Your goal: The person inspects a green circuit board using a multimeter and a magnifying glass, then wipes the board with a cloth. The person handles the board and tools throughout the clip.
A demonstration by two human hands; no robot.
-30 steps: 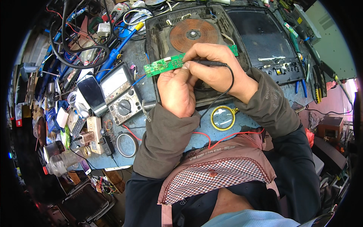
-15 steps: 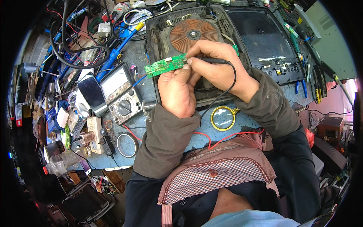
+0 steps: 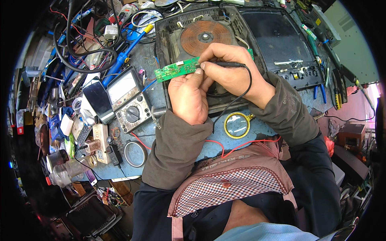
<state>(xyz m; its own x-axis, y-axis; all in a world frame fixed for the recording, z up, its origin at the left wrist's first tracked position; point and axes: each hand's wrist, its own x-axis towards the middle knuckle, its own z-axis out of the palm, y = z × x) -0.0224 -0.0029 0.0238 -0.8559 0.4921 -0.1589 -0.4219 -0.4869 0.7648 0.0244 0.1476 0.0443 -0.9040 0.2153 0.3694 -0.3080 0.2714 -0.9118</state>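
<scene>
A long green circuit board [image 3: 173, 71] is held up in my left hand [image 3: 188, 96], thumb on its near edge. My right hand [image 3: 233, 70] pinches a black test probe [image 3: 226, 64]; its tip is hidden by my fingers at the board's surface. A black cable [image 3: 246, 86] runs from the probe down toward me. Under both hands lies an opened induction cooker [image 3: 169, 36] with a round copper coil [image 3: 206, 35]. An analog multimeter [image 3: 133, 113] stands to the left of my left wrist.
A yellow-rimmed magnifying glass [image 3: 237, 125] and a red wire [image 3: 225, 154] lie nearest me. A roll of tape [image 3: 135, 154], a phone [image 3: 97, 99] and a blue soldering iron [image 3: 117, 64] are left. The cooker's black glass panel [image 3: 277, 40] rests at the right.
Almost nothing differs. The board and my right hand have shifted very slightly; both hands keep the same grip.
</scene>
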